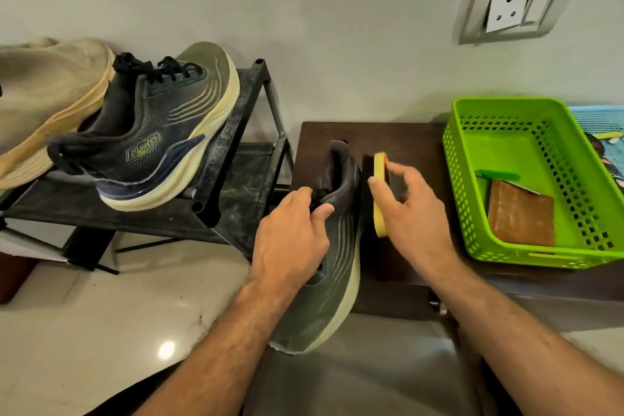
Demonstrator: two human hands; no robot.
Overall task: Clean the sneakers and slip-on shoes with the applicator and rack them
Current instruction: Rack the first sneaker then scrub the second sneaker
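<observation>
Your left hand (290, 233) grips the dark green knit sneaker with the pale yellow foam sole (329, 284) at its collar, thumb curled over the laces near the tongue, so the shoe lies on its side across the near edge of the dark brown wooden table (398, 138), toe toward you and past the edge. Your right hand (410, 209) holds the yellow sponge applicator (381, 194) on edge just beside the sneaker's upper, the thumb at its near face and the fingers loosely spread over the back; whether the sponge touches the fabric yet I cannot tell.

To do this stroke well, I judge you should tighten those right fingers around the sponge, keep the left grip firm at the collar so the shoe does not roll, and run the sponge along the upper and then the sole edge, turning the shoe rather than your wrist.

To the left, the matching dark sneaker with black laces (148, 132) already sits on the dusty black metal shoe rack (233, 152), touching a beige fabric shoe (44, 101). To your right, the lime green perforated plastic basket (499, 240) holds a brown cloth-like piece (521, 213) and stands close to your right wrist, so a wide elbow swing could knock it.
</observation>
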